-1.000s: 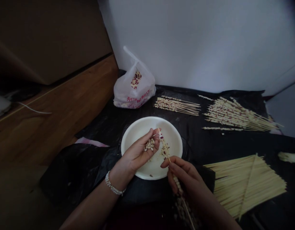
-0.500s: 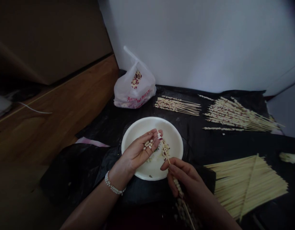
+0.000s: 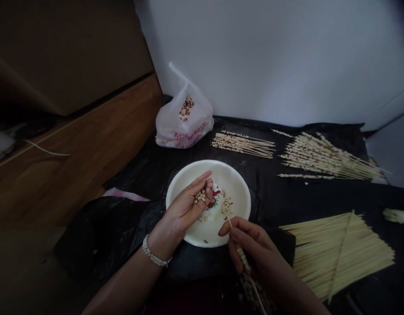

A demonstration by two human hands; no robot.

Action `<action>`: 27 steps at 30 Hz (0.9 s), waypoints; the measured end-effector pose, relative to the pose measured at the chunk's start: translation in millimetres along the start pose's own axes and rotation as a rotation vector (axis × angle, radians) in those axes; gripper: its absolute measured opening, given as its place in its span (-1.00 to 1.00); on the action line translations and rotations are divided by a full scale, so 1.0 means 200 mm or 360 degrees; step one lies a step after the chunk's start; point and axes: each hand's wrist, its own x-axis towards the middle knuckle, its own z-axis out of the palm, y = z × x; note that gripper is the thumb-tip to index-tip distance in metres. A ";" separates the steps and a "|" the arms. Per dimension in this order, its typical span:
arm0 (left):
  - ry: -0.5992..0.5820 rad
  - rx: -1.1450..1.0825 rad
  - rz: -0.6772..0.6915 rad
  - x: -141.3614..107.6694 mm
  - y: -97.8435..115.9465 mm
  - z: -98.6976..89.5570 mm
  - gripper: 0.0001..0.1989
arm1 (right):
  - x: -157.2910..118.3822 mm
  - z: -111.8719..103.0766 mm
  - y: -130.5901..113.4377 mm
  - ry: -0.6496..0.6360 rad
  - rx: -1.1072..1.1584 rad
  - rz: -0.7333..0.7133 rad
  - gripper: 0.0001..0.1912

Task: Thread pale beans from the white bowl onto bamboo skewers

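My right hand (image 3: 251, 245) is nearest, fingers closed around a bamboo skewer (image 3: 236, 238) partly threaded with kernels; the grip sits mid-shaft so the bare tip angles up and away toward my other hand. My left hand (image 3: 185, 210), a beaded bracelet (image 3: 154, 256) at the wrist, is cupped palm-up and half open, carrying a small heap of loose kernels (image 3: 200, 197) just beside the skewer tip, within reach of the point. Both hands work above the white bowl (image 3: 241, 192), which holds more kernels and would catch any that fall. The bowl rests on black plastic sheeting (image 3: 139, 175), apparently laid to protect the surface beneath. To my right lies a fan of bare skewers (image 3: 339, 249), close to the skewer-holding hand. Farther off, two groups of loaded skewers (image 3: 243, 144) (image 3: 323, 157) lie apart from the bare stock. A white plastic bag (image 3: 185, 116) of kernels sits against the wall.
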 end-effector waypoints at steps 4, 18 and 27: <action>-0.0006 0.0132 0.0086 0.05 -0.02 -0.04 -0.71 | 0.00 0.01 0.00 0.0008 -0.0033 -0.0001 -0.77; -0.0243 0.1359 0.0830 -0.17 -0.03 -0.05 -0.46 | 0.01 0.00 0.02 -0.0051 -0.0007 0.0013 -0.78; -0.0217 0.1451 0.0807 -0.14 -0.03 -0.07 -0.42 | 0.01 0.01 0.01 -0.0044 -0.0005 0.0049 -0.78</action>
